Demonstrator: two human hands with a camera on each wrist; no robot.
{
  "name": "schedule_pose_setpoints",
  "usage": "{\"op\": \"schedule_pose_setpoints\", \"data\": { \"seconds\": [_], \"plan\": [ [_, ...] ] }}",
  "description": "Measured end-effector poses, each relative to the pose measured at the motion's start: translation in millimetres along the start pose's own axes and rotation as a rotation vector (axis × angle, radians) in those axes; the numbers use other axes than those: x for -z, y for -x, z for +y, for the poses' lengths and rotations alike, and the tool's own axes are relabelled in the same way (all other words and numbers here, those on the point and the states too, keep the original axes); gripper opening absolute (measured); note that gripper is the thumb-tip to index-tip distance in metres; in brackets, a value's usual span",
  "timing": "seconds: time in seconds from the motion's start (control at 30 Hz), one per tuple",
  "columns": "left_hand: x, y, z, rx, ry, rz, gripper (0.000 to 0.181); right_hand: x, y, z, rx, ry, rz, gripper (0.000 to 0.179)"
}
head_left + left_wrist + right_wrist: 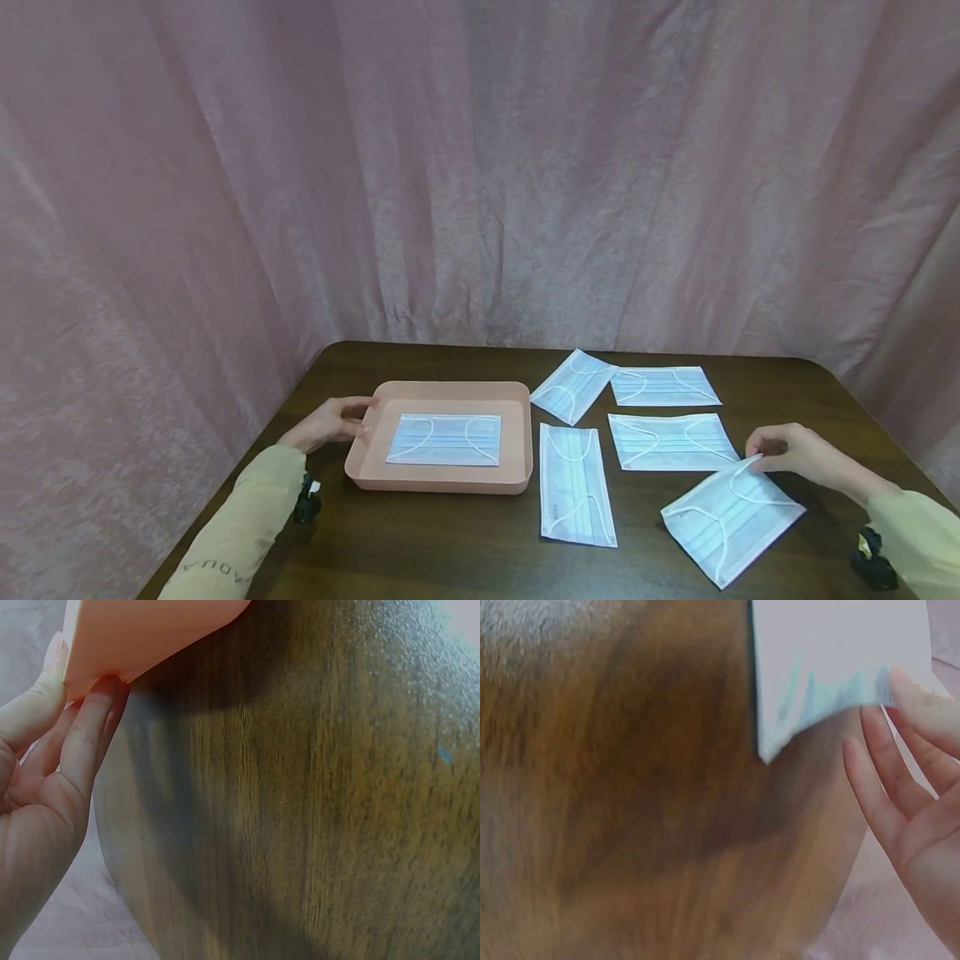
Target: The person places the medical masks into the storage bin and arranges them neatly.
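Observation:
With its thumb at the rim and its fingers beneath, my left hand (330, 422) grips the left side of a pink tray (450, 480). One light-blue face mask (446, 450) lies flat inside the tray, ear loops up. On the right, my right hand (806, 457) pinches another face mask (738, 529) by its upper corner between thumb and fingers. That mask hangs tilted over the table's front right. In the right wrist view, the held mask (832, 652) bends at its near edge, where the thumb and fingertips meet it.
Several more face masks lie right of the tray: an upright one (576, 492), a slanted one (573, 387), and two sideways ones, the back mask (663, 387) and the nearer mask (671, 443). The dark wooden table (420, 542) ends at a pink curtain (480, 167).

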State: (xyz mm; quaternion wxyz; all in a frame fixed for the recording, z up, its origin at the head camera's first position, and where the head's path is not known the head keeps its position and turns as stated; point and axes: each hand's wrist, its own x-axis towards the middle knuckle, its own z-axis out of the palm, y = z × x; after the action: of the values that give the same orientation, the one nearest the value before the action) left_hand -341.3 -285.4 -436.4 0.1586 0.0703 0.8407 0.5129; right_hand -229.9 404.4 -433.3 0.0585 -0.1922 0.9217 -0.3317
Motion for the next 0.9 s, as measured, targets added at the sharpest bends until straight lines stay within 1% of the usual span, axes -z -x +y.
{"op": "schedule_pose_setpoints", "data": {
  "seconds": [0.1, 0.2, 0.27, 0.33, 0.47, 0.57, 0.63, 0.8, 0.9],
  "plan": [
    [0.2, -1.0, -0.5, 0.008, 0.003, 0.005, 0.059, 5.2, 3.0, -0.8, 0.020, -0.098, -0.056, 0.010],
    [0.0, -2.2, -1.3, 0.015, 0.013, 0.001, 0.059, 9.9, 5.3, -0.6, 0.011, -0.211, -0.107, 0.013],
    [-0.3, -2.8, -1.2, 0.027, 0.013, 0.010, 0.059, 12.8, 6.3, -0.1, 0.010, -0.260, -0.125, 0.015],
    [-0.3, -2.7, -1.2, 0.023, 0.011, 0.003, 0.059, 15.5, 7.5, 0.6, 0.016, -0.295, -0.138, 0.016],
    [-0.4, -1.6, -0.4, 0.027, 0.013, 0.011, 0.058, 21.3, 11.3, 0.8, 0.027, -0.391, -0.157, 0.016],
    [-0.5, -1.4, -0.4, 0.031, 0.005, 0.017, 0.058, 25.8, 13.6, 0.0, 0.015, -0.469, -0.149, 0.017],
    [-0.5, -1.6, -0.5, 0.032, 0.000, 0.018, 0.059, 28.1, 14.1, -1.6, -0.002, -0.494, -0.126, 0.017],
    [-0.4, -2.0, -0.9, 0.027, -0.003, 0.020, 0.059, 29.7, 11.5, -7.4, -0.072, -0.464, -0.036, 0.020],
    [-0.8, -0.6, -0.2, 0.013, -0.004, 0.011, 0.058, 27.9, 8.0, -13.2, -0.117, -0.462, 0.015, 0.023]
  ]
}}
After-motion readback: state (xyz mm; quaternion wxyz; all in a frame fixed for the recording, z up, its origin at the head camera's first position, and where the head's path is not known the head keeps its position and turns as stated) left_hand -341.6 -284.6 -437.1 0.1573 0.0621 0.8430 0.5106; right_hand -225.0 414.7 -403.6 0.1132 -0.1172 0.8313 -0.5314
